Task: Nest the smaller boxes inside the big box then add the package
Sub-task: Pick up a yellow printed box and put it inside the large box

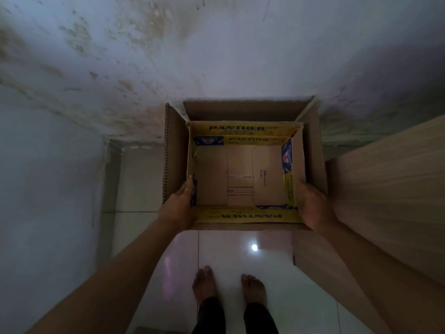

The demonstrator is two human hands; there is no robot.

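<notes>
Above the white tiled floor (224, 247), against a stained wall (168, 56), a yellow-printed box (243, 175) marked PANTHER sits between the person's two hands, its open top facing the camera. The left hand (179, 203) clasps the box's left wall near the front corner: the thumb (192, 183) lies over the rim on the inside face, and the remaining fingers are hidden outside the wall. The right hand (313, 206) presses flat against the outside of the right wall near the front corner, fingers stretched along the cardboard; whether any curl under the box cannot be told. This box lies within the opening of the big box (310, 150), a plain brown carton whose raised flaps stand just beside it on the left, far and right sides.

Counted: two cardboard boxes, one inside the other's flaps; two hands, both on the inner box; two bare feet (228, 285) on the tiles below. The inner box holds nothing but its own folded bottom flaps, one printed "No:". A wooden panel (385, 189) runs along the right.
</notes>
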